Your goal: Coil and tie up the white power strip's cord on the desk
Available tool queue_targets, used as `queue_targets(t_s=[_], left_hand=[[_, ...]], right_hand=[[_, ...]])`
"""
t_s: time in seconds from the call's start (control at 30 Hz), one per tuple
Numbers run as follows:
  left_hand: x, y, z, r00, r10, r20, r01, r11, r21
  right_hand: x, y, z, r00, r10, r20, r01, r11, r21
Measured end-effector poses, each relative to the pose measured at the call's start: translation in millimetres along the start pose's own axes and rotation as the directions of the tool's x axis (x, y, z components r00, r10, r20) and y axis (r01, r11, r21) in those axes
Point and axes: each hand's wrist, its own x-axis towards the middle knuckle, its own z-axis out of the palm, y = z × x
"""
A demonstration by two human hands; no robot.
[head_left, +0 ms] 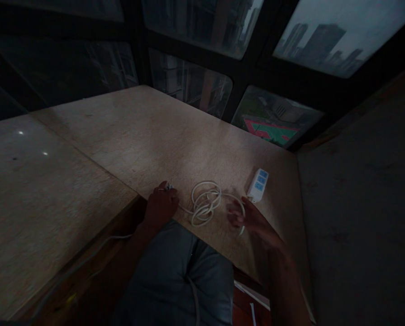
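A white power cord [204,209] lies in loose, tangled loops on the pale stone-like surface. My left hand [161,203] rests at the surface's front edge, fingers closed on one end of the cord; a small whitish piece, perhaps the plug, shows at the fingertips. To the right of the loops, my right hand [245,217] has curled fingers around a raised bend of the cord, which passes between thumb and fingers. Those fingers are partly blurred by motion. Just beyond this hand lies a white power strip [259,184] with blue socket faces.
Dark-framed windows [192,77] run along the far edge of the stone surface [97,131]. A wall [354,203] closes off the right side. My lap in grey trousers [175,276] is close against the front edge. A thin white cable [97,249] hangs at lower left.
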Motion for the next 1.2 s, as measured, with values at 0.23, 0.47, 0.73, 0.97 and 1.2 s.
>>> queue_targets(t_s=[0.23,0.47,0.73,0.97,1.2], left_hand=[[-7,11,25.1,0.987,-0.069,-0.148,0.053,0.993,-0.11],[1,22,37.5,0.965,-0.194,-0.174,0.123,0.928,-0.351],[13,29,25.5,0.949,-0.316,0.022,0.296,0.86,-0.417],[25,16,31.8,0.934,-0.355,0.042,0.281,0.655,-0.702],[40,20,30.3,0.935,-0.334,0.115,0.185,0.185,-0.965]], right_hand=[[55,-47,10,0.997,0.06,-0.048,-0.077,0.776,-0.626],[101,-49,56,0.991,0.131,-0.016,-0.064,0.368,-0.928],[122,-31,54,0.97,-0.048,0.238,0.236,0.411,-0.88],[118,-47,49,0.88,-0.257,0.4,0.429,0.792,-0.434],[107,-58,48,0.912,-0.249,0.325,0.34,0.902,-0.266]])
